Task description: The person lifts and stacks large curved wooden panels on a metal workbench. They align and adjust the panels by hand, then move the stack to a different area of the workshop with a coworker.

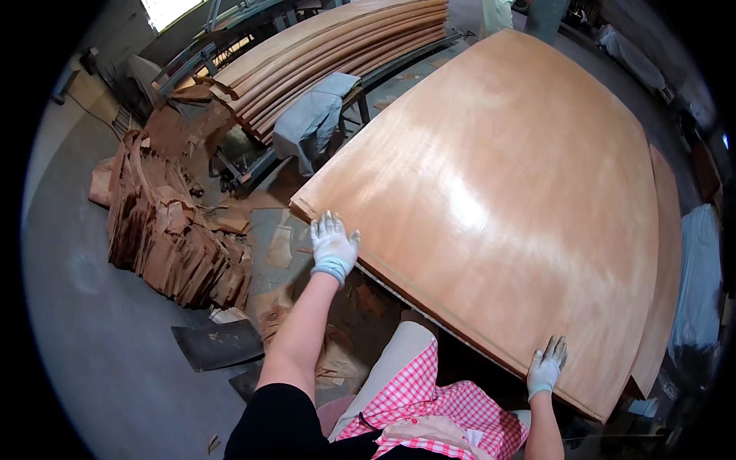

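A large reddish-tan wood veneer sheet (506, 176) lies in front of me, its glossy face up, on top of other sheets whose edges show along the near side. My left hand (334, 244), in a white glove, rests at the sheet's near left corner with the fingers stretched out over the edge. Farther right, my gloved right hand (546, 366) lies on the same near edge, its fingers spread flat on the wood. Neither hand grips anything that I can see. What supports the sheets underneath is hidden.
A tall pile of torn veneer scraps (172, 222) stands on the floor at left. Behind it, stacked wood sheets (330, 57) sit on a metal frame, with a grey cloth (310, 119) draped near their end. A dark flat piece (217, 345) lies at lower left. Pale plastic sheeting (696, 276) hangs at far right.
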Tool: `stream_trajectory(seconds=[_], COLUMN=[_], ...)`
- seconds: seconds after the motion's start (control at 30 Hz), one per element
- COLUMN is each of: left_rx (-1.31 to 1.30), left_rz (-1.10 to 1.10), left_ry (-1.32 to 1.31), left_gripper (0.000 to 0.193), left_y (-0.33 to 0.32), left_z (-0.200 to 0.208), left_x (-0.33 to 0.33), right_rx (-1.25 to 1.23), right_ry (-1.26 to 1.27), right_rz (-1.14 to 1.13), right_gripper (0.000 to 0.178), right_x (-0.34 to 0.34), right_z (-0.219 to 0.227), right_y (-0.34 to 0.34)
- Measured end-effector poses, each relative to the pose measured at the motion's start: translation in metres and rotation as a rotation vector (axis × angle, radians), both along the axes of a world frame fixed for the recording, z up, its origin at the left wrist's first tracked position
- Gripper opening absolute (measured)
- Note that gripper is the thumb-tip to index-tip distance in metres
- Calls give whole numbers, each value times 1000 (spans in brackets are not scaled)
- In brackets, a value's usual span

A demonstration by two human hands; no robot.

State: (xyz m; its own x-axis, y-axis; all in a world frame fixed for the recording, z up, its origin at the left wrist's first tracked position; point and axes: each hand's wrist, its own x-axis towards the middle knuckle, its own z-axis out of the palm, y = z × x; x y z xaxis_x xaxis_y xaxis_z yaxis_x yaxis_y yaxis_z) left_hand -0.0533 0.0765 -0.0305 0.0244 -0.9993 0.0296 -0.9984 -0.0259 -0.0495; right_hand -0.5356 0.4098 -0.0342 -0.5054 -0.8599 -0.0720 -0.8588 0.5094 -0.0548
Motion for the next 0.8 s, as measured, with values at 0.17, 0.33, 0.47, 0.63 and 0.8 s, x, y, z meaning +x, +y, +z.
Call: stream_trajectory(seconds=[0.17,0.33,0.47,0.63,0.8], left_rx=[-51,99,-133,-424,68], left_rz=[73,322,564,-69,65], left_ry=[-24,35,137,168,86], left_gripper=[69,61,55,62,64], left_y=[-40,-74,-74,-49,-51], left_z=[-9,4,25,10,-7], left_x=[39,107,144,83,62], right_rx=[0,9,-3,8,5], right_ry=[27,10,10,42,26], right_rz=[8,0,-5,-2,-3], right_gripper=[62,62,62,63,62], right_x=[-5,2,4,-11,-10], right_z=[-1,3,-1,-7,-6], right_y=[2,-2,-1,8,1])
